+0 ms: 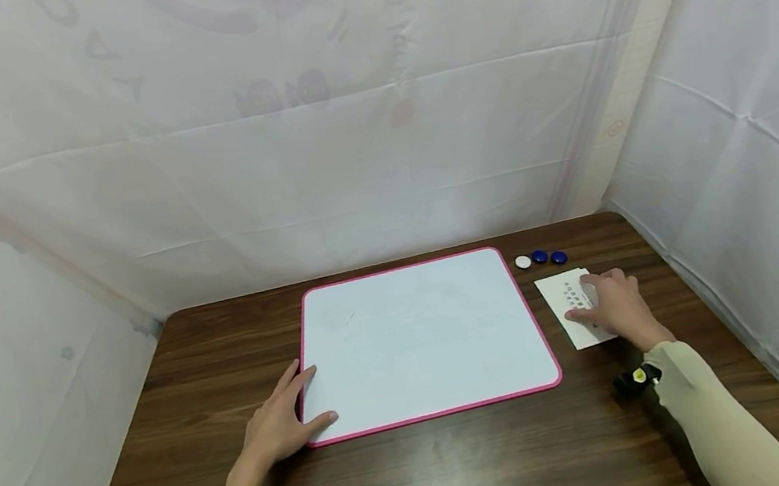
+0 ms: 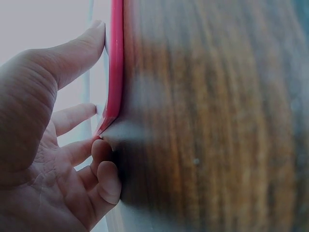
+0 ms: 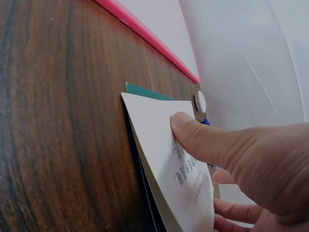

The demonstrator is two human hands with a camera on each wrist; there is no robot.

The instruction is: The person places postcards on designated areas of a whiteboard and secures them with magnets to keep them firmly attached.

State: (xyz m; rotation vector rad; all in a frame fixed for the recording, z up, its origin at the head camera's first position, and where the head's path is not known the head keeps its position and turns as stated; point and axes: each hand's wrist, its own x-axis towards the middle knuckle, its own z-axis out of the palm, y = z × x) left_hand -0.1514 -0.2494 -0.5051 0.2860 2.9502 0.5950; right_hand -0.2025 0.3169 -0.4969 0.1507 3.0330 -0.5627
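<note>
A whiteboard (image 1: 418, 339) with a pink rim lies on the dark wooden table. My left hand (image 1: 276, 425) rests at its near left corner, thumb and index finger spread over the white surface. In the left wrist view the other fingers (image 2: 109, 181) bend down beside the pink rim (image 2: 115, 63). At the right, my right hand (image 1: 618, 306) grips a white card (image 1: 561, 293) printed with dark characters. Its thumb (image 3: 193, 135) presses the card's face while the fingers reach round the far edge. Under this card a green card (image 3: 145, 93) and a dark edge show.
Beyond the cards, a white round magnet (image 1: 523, 262) and two blue ones (image 1: 539, 257) sit in a row near the board's far right corner. A pale sheet (image 1: 348, 157) hangs behind the table (image 1: 437, 477), with others at both sides.
</note>
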